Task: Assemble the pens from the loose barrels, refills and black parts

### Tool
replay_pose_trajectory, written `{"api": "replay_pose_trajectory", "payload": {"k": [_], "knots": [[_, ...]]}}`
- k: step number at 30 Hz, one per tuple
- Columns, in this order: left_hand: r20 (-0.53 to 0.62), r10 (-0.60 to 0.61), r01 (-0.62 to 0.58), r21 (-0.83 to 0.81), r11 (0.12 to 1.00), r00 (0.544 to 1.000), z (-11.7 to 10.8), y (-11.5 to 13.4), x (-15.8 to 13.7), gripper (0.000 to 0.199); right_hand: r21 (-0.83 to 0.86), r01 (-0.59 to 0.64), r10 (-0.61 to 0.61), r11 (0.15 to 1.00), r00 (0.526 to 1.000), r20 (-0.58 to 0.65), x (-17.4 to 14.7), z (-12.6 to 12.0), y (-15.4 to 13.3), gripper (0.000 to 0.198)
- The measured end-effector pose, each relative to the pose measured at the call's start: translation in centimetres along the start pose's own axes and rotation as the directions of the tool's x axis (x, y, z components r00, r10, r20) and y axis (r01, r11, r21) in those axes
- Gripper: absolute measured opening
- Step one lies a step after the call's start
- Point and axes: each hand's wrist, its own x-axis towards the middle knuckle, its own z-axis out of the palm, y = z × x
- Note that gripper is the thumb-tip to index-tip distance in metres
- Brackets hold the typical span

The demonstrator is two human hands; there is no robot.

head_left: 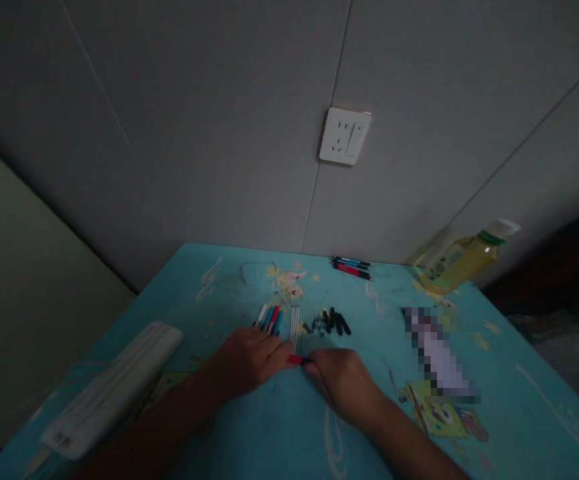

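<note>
Between my two hands is a red pen (296,359) with a black end, lying roughly level above the table. My left hand (249,357) pinches its red side, and my right hand (342,381) closes on the black end. Just beyond my left hand lie several white, blue and red pen barrels (268,319), side by side. Thin pale pen refills (294,323) lie to their right. Further right are small dark pieces (318,325), too small to make out, and several short black tubular parts (338,322). Several whole-looking pens (351,267) lie near the wall.
A white power strip (114,390) lies along the left side of the blue patterned table (249,427). At the back right stands a tilted-looking bottle of yellow liquid (462,265). A blurred-out pale object (439,353) lies at right. The wall bears a socket (345,137).
</note>
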Motion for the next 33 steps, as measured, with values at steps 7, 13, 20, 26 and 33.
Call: {"api": "replay_pose_trajectory", "payload": {"k": [7,13,20,26,33], "knots": [[0.154,-0.213,0.241,-0.195,0.951,0.965,1.1,0.8,0.1,0.029,-0.183,0.063,-0.085,0.981,0.990,-0.115,0.1,0.0,0.9,0.025],[0.218,-0.199,0.252,-0.250,0.935,0.955,1.6,-0.1,-0.6,0.030,-0.003,0.038,-0.038,0.999,0.982,-0.187,0.7,-0.7,0.7,0.035],[0.230,-0.191,0.239,-0.202,0.950,0.954,1.6,-0.4,-0.9,0.029,0.169,0.034,-0.007,0.985,0.987,-0.161,0.5,-0.3,0.8,0.037],[0.219,-0.134,0.172,-0.168,0.971,0.967,2.2,-0.6,-1.6,0.027,0.191,0.021,0.002,0.981,0.993,-0.122,0.6,-0.7,0.6,0.026],[0.164,-0.112,0.133,-0.126,0.983,0.980,1.8,-1.3,-2.3,0.030,0.198,-0.046,0.059,0.979,0.996,-0.060,0.7,-0.3,0.4,0.028]]}}
